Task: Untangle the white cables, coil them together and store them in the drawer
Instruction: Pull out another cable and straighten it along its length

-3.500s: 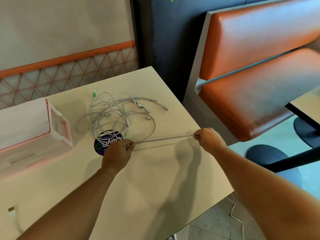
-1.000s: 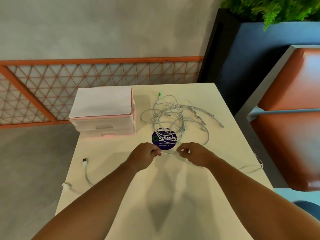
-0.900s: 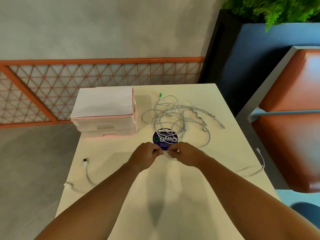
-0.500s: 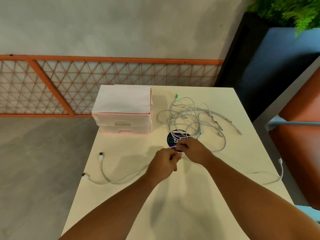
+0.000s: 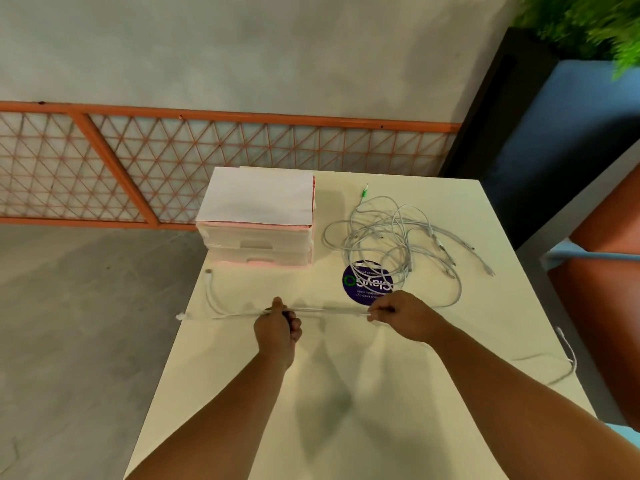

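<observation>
Left hand (image 5: 277, 327) and right hand (image 5: 403, 315) pinch one cable (image 5: 332, 310) — taut

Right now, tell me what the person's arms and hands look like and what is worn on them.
Both arms are bare: no sleeve shows on the left forearm or the right forearm up to the frame's edge. The left hand and right hand wear no gloves, and no watch, bracelet or ring is visible.

I'm watching cream table (image 5: 346, 375) bearing drawer box (image 5: 258, 199) beyond left fingers (image 5: 293, 325), white cable tangle (image 5: 350, 247) and round sticker (image 5: 367, 289) lying beyond right fingers (image 5: 379, 311)
</observation>
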Tool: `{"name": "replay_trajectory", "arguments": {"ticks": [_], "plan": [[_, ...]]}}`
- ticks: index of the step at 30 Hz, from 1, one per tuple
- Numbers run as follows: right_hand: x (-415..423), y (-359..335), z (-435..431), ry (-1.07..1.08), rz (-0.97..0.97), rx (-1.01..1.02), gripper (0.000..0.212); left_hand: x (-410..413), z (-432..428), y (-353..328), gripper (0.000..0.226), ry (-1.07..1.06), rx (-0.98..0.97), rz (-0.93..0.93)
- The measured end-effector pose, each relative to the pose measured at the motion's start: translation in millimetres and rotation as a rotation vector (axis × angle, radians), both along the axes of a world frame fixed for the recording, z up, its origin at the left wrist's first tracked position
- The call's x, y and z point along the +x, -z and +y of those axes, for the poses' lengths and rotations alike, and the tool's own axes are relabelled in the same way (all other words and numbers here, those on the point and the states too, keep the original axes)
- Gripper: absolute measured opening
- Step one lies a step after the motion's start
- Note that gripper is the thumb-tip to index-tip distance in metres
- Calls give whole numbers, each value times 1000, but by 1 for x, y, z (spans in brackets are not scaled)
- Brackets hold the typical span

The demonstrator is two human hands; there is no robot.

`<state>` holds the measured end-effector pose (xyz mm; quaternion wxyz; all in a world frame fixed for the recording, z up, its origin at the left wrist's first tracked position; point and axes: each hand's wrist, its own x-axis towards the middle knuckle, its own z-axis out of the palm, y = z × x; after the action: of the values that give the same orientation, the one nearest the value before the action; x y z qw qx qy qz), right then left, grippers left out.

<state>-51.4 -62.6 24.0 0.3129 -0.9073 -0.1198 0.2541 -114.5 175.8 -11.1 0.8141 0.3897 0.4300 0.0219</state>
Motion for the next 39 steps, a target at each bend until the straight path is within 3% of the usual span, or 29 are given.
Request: {"name": "replay_trajectory", "arguments": {"ticks": [8,14,26,31,34,39], "plan": [[-11,6,33,-71,9,24,18,-13,-6,-5,18,42,154,-16],[-14,7,74,-214,3,68,20,-12,4,-8,27,5,183,15],[-15,11,34,-183,204,-44,24,14,68,-16,35,-204,173,27],[-21,13,15,-85,353,66,23,29,80,-25,38,-269,109,-18],[-19,16,10,-140,343,26,19,36,74,-30,38,-235,102,-39],[-13,19,6,-185,331,-62,13,44,55,-36,37,-7,362,-86]]}}
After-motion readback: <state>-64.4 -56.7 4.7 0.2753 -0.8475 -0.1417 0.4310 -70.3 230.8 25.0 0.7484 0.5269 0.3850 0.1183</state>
